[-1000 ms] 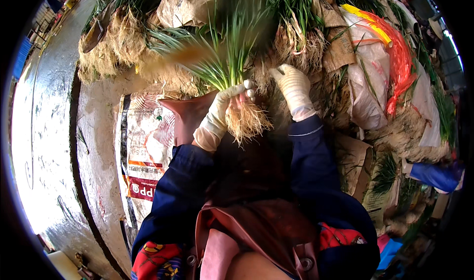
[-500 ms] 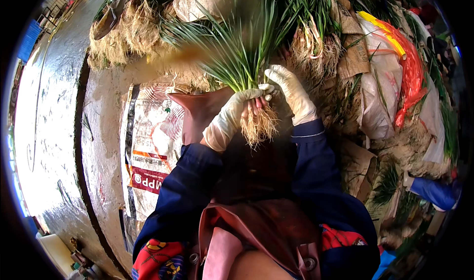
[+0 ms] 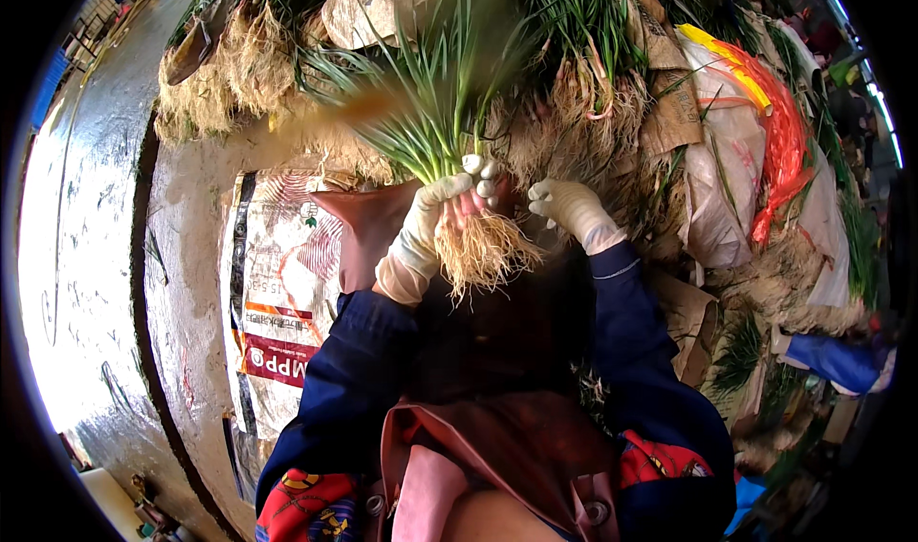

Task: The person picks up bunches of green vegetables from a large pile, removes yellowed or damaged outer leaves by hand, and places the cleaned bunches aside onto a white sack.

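My left hand (image 3: 442,209), in a pale glove, grips a bunch of green onions (image 3: 435,126) just above the pale tangled roots (image 3: 483,253), leaves fanning up and left. Just to the right, my gloved right hand (image 3: 564,207) is off the bunch, fingers curled, holding nothing that I can see. Both sleeves are dark blue. A dark brown apron covers my lap below the hands.
Heaps of rooted green onions (image 3: 583,93) and brown paper (image 3: 669,112) lie ahead and to the right. A red-orange mesh bag (image 3: 779,140) lies at the far right. A printed white sack (image 3: 282,293) is spread on the wet concrete (image 3: 86,255) to the left.
The bunch has tilted and swung left, its leaves blurred. My right hand, which touched the bunch's base before, has come away to the right.
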Action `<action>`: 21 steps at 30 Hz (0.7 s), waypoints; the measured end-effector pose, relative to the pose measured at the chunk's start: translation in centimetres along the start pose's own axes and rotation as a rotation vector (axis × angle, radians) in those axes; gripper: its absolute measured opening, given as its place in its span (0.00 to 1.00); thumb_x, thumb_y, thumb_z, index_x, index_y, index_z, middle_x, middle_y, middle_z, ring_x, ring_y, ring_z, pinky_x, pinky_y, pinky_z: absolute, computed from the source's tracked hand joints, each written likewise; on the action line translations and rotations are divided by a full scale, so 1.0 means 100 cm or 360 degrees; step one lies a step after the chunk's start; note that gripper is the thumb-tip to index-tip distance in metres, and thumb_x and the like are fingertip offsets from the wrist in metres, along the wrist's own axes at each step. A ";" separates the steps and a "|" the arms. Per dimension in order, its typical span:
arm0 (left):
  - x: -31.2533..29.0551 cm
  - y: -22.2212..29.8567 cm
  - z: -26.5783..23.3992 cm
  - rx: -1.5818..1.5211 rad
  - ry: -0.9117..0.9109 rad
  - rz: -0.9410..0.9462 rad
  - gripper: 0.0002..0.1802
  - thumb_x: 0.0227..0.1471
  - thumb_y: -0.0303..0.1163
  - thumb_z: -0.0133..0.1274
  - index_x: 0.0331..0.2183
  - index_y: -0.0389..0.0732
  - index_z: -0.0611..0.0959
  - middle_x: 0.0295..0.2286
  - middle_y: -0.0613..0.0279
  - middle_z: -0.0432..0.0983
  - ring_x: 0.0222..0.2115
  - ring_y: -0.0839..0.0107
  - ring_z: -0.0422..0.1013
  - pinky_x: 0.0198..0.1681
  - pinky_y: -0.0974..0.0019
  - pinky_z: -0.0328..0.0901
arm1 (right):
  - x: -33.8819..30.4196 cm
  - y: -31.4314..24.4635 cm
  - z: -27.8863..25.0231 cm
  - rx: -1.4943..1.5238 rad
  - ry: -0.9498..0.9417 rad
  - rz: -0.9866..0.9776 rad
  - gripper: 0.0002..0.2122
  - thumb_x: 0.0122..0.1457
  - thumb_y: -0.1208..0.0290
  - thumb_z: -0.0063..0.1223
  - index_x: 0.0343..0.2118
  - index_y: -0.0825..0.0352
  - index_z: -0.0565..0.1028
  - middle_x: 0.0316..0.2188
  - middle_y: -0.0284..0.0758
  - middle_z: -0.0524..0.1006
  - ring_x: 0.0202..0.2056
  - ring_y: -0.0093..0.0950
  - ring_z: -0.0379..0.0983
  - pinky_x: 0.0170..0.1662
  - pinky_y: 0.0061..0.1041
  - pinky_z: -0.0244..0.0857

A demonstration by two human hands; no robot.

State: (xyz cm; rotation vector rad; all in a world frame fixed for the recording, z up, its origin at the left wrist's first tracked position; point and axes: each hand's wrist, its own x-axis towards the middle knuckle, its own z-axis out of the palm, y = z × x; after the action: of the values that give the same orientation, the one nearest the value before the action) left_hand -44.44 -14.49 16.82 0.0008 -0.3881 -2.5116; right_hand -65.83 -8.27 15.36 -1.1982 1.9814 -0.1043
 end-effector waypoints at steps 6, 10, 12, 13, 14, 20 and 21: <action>0.009 -0.008 -0.009 -0.0080 0.0097 -0.0021 0.14 0.49 0.29 0.51 0.38 0.31 0.73 0.26 0.63 0.70 0.29 0.74 0.66 0.39 0.69 0.63 | 0.080 -0.022 -0.064 -0.0805 0.0687 0.0280 0.19 0.52 0.56 0.53 0.43 0.62 0.71 0.39 0.35 0.76 0.37 0.36 0.74 0.42 0.31 0.68; 0.009 -0.009 -0.010 -0.0104 0.0314 0.0025 0.11 0.50 0.30 0.52 0.33 0.32 0.76 0.25 0.61 0.72 0.26 0.71 0.68 0.37 0.69 0.66 | 0.087 -0.008 -0.077 -0.0932 0.0630 0.0268 0.21 0.50 0.56 0.54 0.44 0.62 0.71 0.40 0.38 0.75 0.38 0.36 0.73 0.43 0.31 0.67; 0.005 -0.002 -0.026 -0.0003 0.0341 0.0036 0.13 0.50 0.30 0.51 0.37 0.31 0.74 0.26 0.60 0.72 0.27 0.70 0.69 0.37 0.68 0.67 | 0.027 -0.026 -0.095 -0.0550 0.0916 -0.0154 0.17 0.50 0.56 0.55 0.38 0.62 0.75 0.31 0.40 0.77 0.30 0.35 0.73 0.36 0.31 0.65; 0.005 0.000 -0.025 0.0049 0.0353 0.0017 0.14 0.50 0.29 0.51 0.39 0.31 0.74 0.26 0.60 0.72 0.28 0.69 0.70 0.37 0.67 0.68 | 0.010 -0.021 -0.101 -0.0291 0.1106 -0.0352 0.15 0.50 0.57 0.56 0.35 0.63 0.77 0.28 0.40 0.77 0.28 0.35 0.73 0.34 0.30 0.64; 0.006 -0.001 -0.024 -0.0050 0.0203 0.0054 0.20 0.51 0.28 0.50 0.46 0.31 0.69 0.29 0.60 0.73 0.30 0.69 0.71 0.38 0.67 0.68 | -0.003 -0.022 -0.105 -0.0355 0.1033 -0.0329 0.14 0.50 0.58 0.56 0.32 0.64 0.77 0.26 0.37 0.77 0.26 0.31 0.72 0.31 0.31 0.64; 0.004 -0.012 -0.006 0.0015 0.0373 -0.0296 0.24 0.51 0.29 0.48 0.49 0.31 0.68 0.35 0.52 0.76 0.32 0.65 0.73 0.38 0.59 0.69 | -0.078 -0.023 -0.036 0.0024 0.0919 -0.0765 0.08 0.46 0.66 0.61 0.27 0.63 0.77 0.25 0.33 0.75 0.27 0.28 0.71 0.33 0.27 0.64; 0.000 -0.005 -0.018 -0.0006 0.0184 -0.0355 0.24 0.51 0.29 0.48 0.49 0.30 0.68 0.37 0.51 0.75 0.31 0.65 0.73 0.37 0.59 0.69 | -0.086 -0.037 -0.022 -0.0016 0.0879 -0.0806 0.08 0.46 0.65 0.61 0.27 0.63 0.77 0.27 0.32 0.74 0.28 0.28 0.72 0.33 0.26 0.65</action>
State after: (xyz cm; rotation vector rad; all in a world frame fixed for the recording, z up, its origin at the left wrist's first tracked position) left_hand -44.55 -14.61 15.01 0.1974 -0.3521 -2.7156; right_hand -62.68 -4.31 23.49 -1.7982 2.0703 -0.7513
